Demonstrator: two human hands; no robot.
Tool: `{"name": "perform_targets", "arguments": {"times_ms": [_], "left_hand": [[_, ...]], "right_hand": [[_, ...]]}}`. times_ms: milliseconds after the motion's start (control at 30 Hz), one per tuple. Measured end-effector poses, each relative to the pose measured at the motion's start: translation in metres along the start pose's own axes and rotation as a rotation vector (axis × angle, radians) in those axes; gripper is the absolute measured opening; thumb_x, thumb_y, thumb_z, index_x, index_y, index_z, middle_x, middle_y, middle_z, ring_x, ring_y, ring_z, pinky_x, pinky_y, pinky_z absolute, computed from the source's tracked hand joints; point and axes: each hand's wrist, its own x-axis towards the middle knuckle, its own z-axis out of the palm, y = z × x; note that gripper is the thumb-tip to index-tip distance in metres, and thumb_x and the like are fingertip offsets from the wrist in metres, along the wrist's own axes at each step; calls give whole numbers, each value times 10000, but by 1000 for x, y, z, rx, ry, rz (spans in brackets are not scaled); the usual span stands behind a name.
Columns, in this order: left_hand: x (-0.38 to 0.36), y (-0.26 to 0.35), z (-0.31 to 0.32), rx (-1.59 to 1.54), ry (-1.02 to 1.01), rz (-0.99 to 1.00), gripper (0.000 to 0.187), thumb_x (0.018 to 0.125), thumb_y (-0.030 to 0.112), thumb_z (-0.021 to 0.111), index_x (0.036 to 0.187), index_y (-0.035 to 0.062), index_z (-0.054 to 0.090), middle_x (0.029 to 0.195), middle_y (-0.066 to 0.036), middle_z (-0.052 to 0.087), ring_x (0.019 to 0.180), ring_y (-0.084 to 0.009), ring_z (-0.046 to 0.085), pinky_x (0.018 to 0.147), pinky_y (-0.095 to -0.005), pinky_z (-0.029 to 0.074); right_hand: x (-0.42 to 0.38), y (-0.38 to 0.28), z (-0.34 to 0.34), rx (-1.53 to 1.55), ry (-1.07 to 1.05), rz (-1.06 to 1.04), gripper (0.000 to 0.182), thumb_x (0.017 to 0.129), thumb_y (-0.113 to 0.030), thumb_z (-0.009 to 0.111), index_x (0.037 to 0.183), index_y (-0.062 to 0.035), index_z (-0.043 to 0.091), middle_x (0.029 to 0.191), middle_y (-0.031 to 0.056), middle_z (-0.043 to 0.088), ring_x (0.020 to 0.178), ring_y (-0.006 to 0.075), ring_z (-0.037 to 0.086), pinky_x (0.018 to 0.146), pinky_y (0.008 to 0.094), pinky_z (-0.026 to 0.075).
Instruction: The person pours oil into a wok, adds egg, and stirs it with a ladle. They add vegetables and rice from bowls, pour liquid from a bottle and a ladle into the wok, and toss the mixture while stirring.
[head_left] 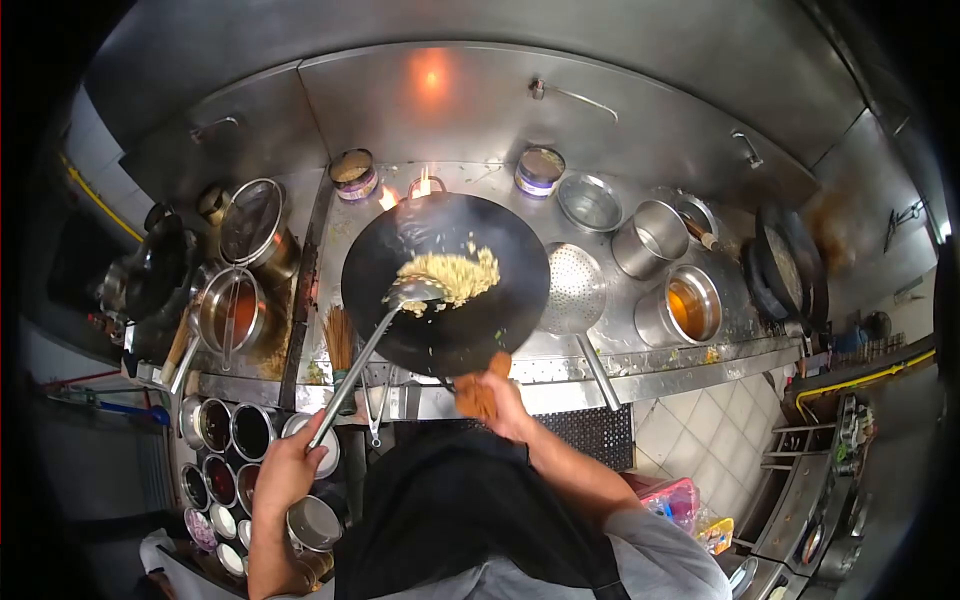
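Note:
My left hand (287, 468) is closed around the long metal handle of a ladle (362, 362). The ladle's bowl is down in a large black wok (450, 345), against a blurred heap of yellowish food that looks like fried rice (450, 274). With my right hand (508, 405) I grip an orange-brown cloth (477, 392) at the near rim of the wok; the cloth covers the part gripped there. Flames (425, 185) show behind the far rim.
Right of the wok lie a perforated strainer (574, 290) and metal pots (650, 240). A pot of reddish liquid (232, 312) and a bamboo brush (338, 338) are on the left. Several seasoning containers (253, 432) stand at lower left. Two tins (354, 175) (540, 172) sit behind the wok.

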Motion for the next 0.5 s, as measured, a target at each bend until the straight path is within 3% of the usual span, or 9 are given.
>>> {"name": "perform_targets", "arguments": {"times_ms": [100, 167, 200, 267, 300, 367, 433, 467, 500], "left_hand": [[3, -9, -4, -34, 89, 113, 550, 839, 61, 660, 1362, 121, 499, 952, -241, 649, 800, -399, 652, 779, -420, 505], [11, -10, -6, -122, 23, -15, 554, 876, 48, 624, 1400, 82, 449, 820, -165, 664, 583, -265, 612, 634, -384, 518], [13, -8, -6, -124, 23, -19, 554, 876, 48, 624, 1400, 82, 449, 820, -165, 664, 583, -265, 612, 634, -384, 518], [20, -4, -5, -429, -43, -199, 579, 906, 30, 588, 1447, 92, 390, 684, -50, 573, 470, -128, 473, 469, -311, 447], [24, -7, -1, -493, -64, -180, 614, 934, 46, 548, 1493, 151, 316, 633, 19, 482, 437, -81, 430, 394, -246, 375], [29, -6, 8, -617, -118, -249, 612, 944, 65, 535, 1499, 174, 303, 631, 18, 479, 435, -89, 439, 391, -256, 387], [34, -1, 21, -810, -251, -382, 634, 969, 122, 497, 1525, 249, 221, 634, 17, 477, 441, -101, 461, 375, -271, 401], [35, 8, 29, -996, -349, -372, 596, 966, 143, 513, 1503, 245, 274, 649, 13, 480, 436, -104, 448, 374, -275, 394], [29, 18, 34, -1164, -427, -410, 533, 972, 151, 495, 1471, 226, 323, 647, 23, 461, 426, -96, 427, 373, -259, 370]], "right_hand": [[18, -20, 13, -54, 43, -84, 350, 853, -239, 525, 1117, -14, 572, 963, 116, 669, 837, 229, 662, 625, 305, 525], [16, -23, 12, -66, 56, -106, 307, 841, -194, 549, 1093, -19, 568, 947, 111, 664, 804, 234, 652, 603, 324, 522], [12, -21, 12, -69, 56, -102, 307, 841, -194, 549, 1093, -19, 568, 947, 111, 664, 804, 234, 652, 603, 324, 522], [2, -18, 12, -73, 112, -309, 270, 829, -128, 574, 1067, -2, 560, 950, 117, 662, 804, 244, 653, 659, 343, 528], [3, -11, 1, -74, 115, -309, 270, 829, -128, 574, 1067, -2, 560, 950, 117, 662, 804, 244, 653, 659, 343, 528], [3, 9, -26, -613, 238, -603, 267, 808, -94, 594, 1051, 8, 554, 925, 122, 663, 812, 248, 654, 742, 354, 527], [-3, 19, -37, -779, 323, -701, 276, 802, -103, 597, 1051, 10, 556, 904, 126, 665, 824, 247, 657, 765, 351, 521], [-8, 18, -34, -941, 404, -792, 286, 797, -113, 601, 1050, 11, 558, 884, 131, 666, 836, 246, 660, 788, 349, 514], [-10, 16, -31, -899, 428, -754, 283, 786, -108, 589, 1046, 1, 562, 852, 133, 668, 855, 239, 666, 789, 355, 514]]}}
